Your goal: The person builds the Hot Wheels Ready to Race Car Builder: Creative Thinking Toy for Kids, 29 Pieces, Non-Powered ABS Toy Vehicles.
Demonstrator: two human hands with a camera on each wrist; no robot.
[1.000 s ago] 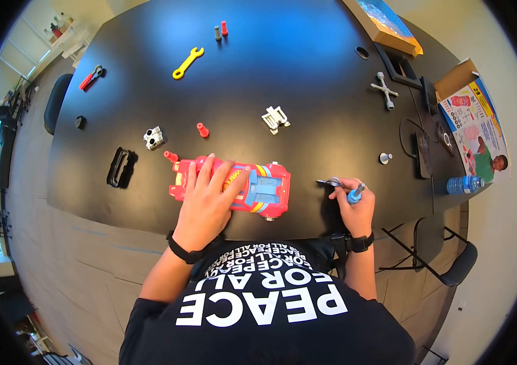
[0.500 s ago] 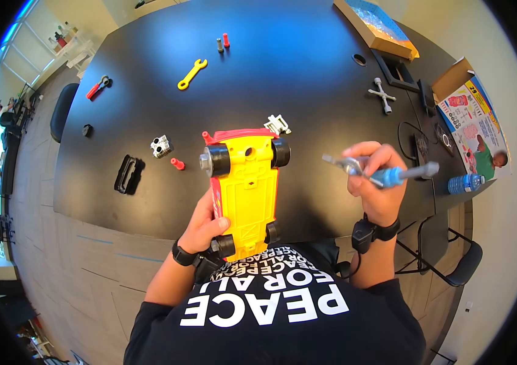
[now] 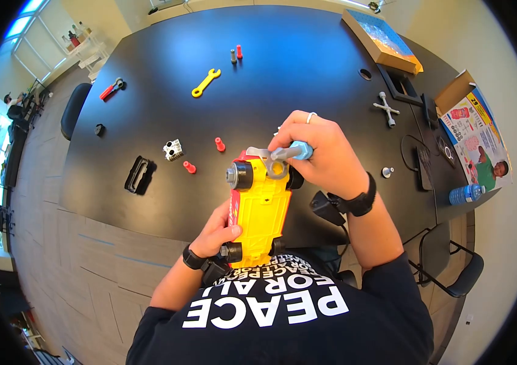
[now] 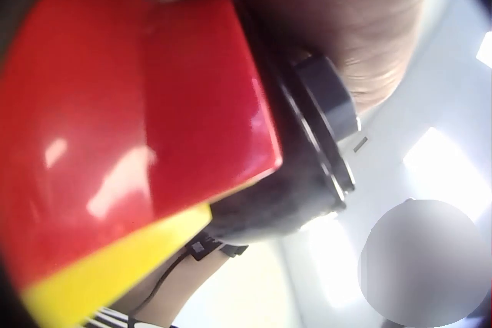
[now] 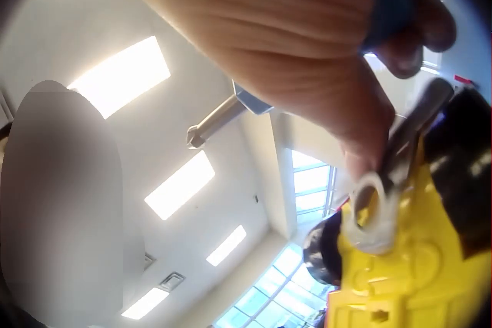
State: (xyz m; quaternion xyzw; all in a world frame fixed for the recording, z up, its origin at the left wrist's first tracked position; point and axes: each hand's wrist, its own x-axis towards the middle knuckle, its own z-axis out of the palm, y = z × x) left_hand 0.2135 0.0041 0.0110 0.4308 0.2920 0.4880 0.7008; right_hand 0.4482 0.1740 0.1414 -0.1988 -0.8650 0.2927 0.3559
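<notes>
Black shirt (image 3: 277, 334): "PEACE FOR ALL" printed in white, seen inverted, repeated in smaller rows. Printed box (image 3: 480, 137): "29" shown on yellow; smaller lettering cannot be read.

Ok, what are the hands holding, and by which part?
Left hand: the toy car, by its side near a black wheel. Right hand: the blue-handled tool, by its handle, plus a grey ringed part; its exact grip is unclear.
</notes>
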